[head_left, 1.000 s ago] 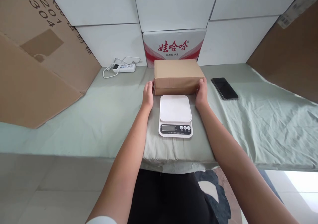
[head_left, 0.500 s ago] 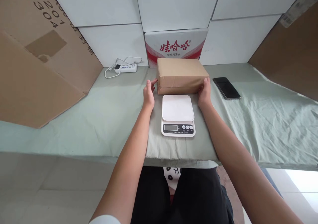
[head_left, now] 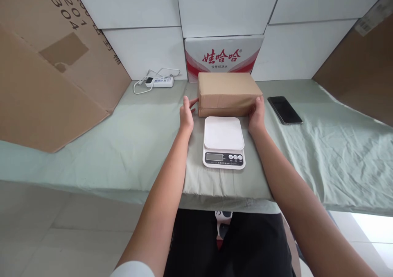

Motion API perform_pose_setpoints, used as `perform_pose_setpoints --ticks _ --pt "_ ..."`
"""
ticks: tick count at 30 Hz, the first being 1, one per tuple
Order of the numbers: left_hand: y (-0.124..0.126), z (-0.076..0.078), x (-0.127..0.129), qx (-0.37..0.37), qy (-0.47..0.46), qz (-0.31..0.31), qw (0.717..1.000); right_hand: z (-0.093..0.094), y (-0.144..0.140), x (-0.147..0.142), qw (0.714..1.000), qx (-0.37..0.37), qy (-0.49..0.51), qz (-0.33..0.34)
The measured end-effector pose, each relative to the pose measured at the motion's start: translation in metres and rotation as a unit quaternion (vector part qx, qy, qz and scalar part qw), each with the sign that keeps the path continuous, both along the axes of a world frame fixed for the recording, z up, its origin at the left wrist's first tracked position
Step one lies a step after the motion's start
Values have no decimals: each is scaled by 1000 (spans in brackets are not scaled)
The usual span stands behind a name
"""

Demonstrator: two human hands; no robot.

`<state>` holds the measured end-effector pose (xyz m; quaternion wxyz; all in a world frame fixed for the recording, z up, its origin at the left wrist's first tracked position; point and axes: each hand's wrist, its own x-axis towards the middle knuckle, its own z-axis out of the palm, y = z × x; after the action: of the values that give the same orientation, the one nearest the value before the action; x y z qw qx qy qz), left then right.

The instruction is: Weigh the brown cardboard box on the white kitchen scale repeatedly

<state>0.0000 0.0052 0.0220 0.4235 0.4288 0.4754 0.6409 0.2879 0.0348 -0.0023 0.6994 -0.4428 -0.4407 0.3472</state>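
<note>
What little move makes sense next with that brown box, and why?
Probably lift the brown box and bring it nearer, onto the white scale. The left hand and right hand flank its ends, and the scale's platform sits bare right in front of it.

I had both bare forearms stretched forward. My left hand (head_left: 186, 115) stood on edge, fingers open, tips just at the left end of the brown parcel (head_left: 229, 92). My right hand (head_left: 257, 116) cupped the parcel's right end, thumb up.
</note>
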Motion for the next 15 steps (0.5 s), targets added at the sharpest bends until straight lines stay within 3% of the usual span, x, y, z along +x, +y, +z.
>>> perform_pose_setpoints --ticks 5,15 --pt "0 0 -1 -4 -1 3 1000 5 -5 -5 1000 11 -13 -2" --pt "-3 -1 5 -19 32 -11 999 27 -28 -16 998 -39 -29 28"
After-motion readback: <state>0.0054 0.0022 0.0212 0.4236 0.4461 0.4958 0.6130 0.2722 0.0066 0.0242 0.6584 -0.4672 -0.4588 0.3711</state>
